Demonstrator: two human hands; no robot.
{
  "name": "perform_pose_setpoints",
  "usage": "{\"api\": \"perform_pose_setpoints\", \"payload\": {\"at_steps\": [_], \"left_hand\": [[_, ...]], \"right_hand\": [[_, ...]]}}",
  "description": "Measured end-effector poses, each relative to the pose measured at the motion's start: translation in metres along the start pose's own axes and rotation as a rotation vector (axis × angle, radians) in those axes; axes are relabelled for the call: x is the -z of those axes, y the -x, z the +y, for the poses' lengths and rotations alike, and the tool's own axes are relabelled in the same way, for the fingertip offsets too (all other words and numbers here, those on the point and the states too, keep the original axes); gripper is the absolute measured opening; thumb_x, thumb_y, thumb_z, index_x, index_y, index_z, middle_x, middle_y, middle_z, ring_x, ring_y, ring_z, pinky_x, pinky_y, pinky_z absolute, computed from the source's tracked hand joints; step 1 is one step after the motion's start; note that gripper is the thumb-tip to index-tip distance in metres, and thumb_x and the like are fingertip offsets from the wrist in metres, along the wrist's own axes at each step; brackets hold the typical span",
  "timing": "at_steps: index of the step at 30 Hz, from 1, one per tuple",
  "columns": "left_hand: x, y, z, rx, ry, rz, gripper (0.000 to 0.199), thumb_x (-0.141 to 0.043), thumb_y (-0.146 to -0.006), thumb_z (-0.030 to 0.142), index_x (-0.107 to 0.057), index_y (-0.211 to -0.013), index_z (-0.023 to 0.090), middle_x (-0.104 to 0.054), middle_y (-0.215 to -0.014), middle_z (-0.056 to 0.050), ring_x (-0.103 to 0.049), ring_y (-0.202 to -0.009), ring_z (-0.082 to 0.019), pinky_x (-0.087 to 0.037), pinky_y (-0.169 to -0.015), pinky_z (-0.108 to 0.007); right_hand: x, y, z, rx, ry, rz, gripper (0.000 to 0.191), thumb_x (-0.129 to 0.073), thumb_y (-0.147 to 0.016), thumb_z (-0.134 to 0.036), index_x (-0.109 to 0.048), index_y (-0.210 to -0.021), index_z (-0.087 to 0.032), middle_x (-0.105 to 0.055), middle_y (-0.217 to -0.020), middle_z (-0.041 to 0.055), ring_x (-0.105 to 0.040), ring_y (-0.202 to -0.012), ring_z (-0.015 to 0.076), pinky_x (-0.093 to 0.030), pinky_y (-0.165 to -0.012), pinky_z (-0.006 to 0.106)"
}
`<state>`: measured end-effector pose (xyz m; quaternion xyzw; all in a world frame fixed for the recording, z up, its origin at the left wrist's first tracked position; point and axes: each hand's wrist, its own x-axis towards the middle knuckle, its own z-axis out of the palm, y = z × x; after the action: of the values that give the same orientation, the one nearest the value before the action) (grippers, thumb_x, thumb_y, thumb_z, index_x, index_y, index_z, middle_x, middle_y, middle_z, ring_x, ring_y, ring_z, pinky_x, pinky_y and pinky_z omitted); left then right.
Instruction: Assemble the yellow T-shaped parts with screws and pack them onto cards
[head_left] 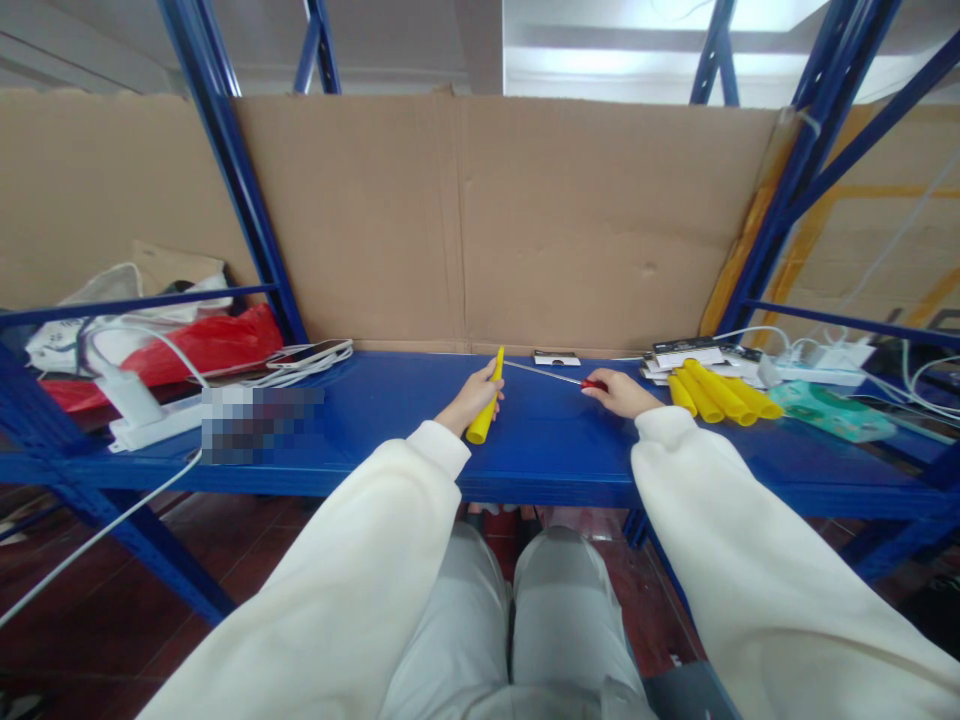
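Observation:
My left hand [472, 394] is wrapped round a yellow tapered tube [481, 424], its narrow end pointing up and away from me. To the right, my right hand [619, 392] grips the red handle of a long, thin screwdriver [549, 374]. The metal shaft reaches left across the gap between my hands, with its end close to the upper part of the tube; whether they touch I cannot tell. Several more yellow tubes [718, 392] lie in a pile beyond my right wrist.
Both hands are above a blue metal shelf [405, 400], backed by a cardboard sheet [360, 220]. A small black-and-white card [556, 358] lies at its back edge. Left are a red bag [225, 345] and a white power strip [154, 425]; right, a green packet [836, 410] and cables.

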<state>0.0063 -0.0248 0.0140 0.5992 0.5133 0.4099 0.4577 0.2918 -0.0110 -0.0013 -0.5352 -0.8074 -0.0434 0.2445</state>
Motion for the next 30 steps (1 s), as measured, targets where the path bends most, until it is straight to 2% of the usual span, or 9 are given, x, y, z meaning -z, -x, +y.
{"api": "perform_pose_setpoints", "payload": {"at_steps": [10,16,18,20,22,24,30], "left_hand": [[0.0,-0.003,-0.003,-0.006,-0.001,0.015,0.065,-0.045,-0.097,0.015,-0.029,-0.16,0.024,-0.051,-0.067,0.004,-0.047,-0.044,-0.008,-0.039,-0.043,-0.018],[0.002,-0.007,-0.006,-0.007,-0.012,0.046,0.067,-0.049,-0.096,0.016,-0.03,-0.16,0.024,-0.054,-0.071,0.003,-0.048,-0.046,-0.007,-0.041,-0.046,-0.018],[0.002,-0.009,-0.006,-0.01,-0.007,0.05,0.074,-0.052,-0.092,0.013,-0.027,-0.161,0.025,-0.062,-0.081,-0.001,-0.05,-0.048,-0.008,-0.044,-0.048,-0.019],[0.002,-0.011,-0.007,-0.014,0.01,0.05,0.085,-0.056,-0.086,0.009,-0.022,-0.163,0.026,-0.068,-0.103,-0.008,-0.057,-0.055,-0.009,-0.049,-0.052,-0.021],[0.001,-0.012,-0.007,-0.006,0.035,0.053,0.096,-0.058,-0.081,0.004,-0.015,-0.164,0.026,-0.065,-0.127,-0.013,-0.064,-0.066,-0.012,-0.052,-0.057,-0.022],[0.0,-0.013,-0.006,0.02,0.056,0.052,0.102,-0.057,-0.078,0.0,-0.009,-0.164,0.025,-0.059,-0.139,-0.016,-0.068,-0.076,-0.014,-0.053,-0.061,-0.022],[-0.001,-0.013,-0.007,0.075,0.078,0.034,0.103,-0.06,-0.081,0.001,-0.002,-0.164,0.015,-0.067,-0.127,-0.02,-0.067,-0.073,-0.014,-0.051,-0.062,-0.022]], "right_hand": [[-0.001,-0.001,0.009,-0.018,-0.082,0.031,0.014,-0.061,-0.089,-0.03,-0.069,-0.088,-0.019,-0.074,-0.091,0.0095,-0.067,-0.08,0.0217,-0.052,-0.077,0.032],[0.001,0.001,0.027,-0.119,0.007,0.0,0.013,-0.064,-0.087,-0.033,-0.071,-0.088,-0.022,-0.075,-0.088,0.0061,-0.068,-0.081,0.0217,-0.051,-0.075,0.031],[0.001,0.002,0.033,-0.16,0.055,-0.008,0.013,-0.066,-0.086,-0.033,-0.072,-0.09,-0.023,-0.076,-0.088,0.0053,-0.068,-0.082,0.0218,-0.052,-0.077,0.031],[0.001,0.002,0.038,-0.19,0.085,-0.014,0.013,-0.067,-0.084,-0.033,-0.072,-0.091,-0.024,-0.076,-0.088,0.0047,-0.069,-0.083,0.0218,-0.052,-0.076,0.031],[0.001,0.002,0.043,-0.215,0.102,-0.024,0.013,-0.068,-0.084,-0.033,-0.073,-0.091,-0.024,-0.076,-0.086,0.0043,-0.069,-0.081,0.0214,-0.052,-0.074,0.03],[0.001,0.003,0.046,-0.233,0.114,-0.028,0.013,-0.069,-0.083,-0.033,-0.074,-0.09,-0.023,-0.075,-0.084,0.0041,-0.068,-0.079,0.0208,-0.052,-0.072,0.03],[0.002,0.005,0.052,-0.244,0.125,-0.034,0.017,-0.071,-0.082,-0.037,-0.076,-0.091,-0.024,-0.075,-0.082,0.0036,-0.068,-0.079,0.0206,-0.051,-0.073,0.03]]}}
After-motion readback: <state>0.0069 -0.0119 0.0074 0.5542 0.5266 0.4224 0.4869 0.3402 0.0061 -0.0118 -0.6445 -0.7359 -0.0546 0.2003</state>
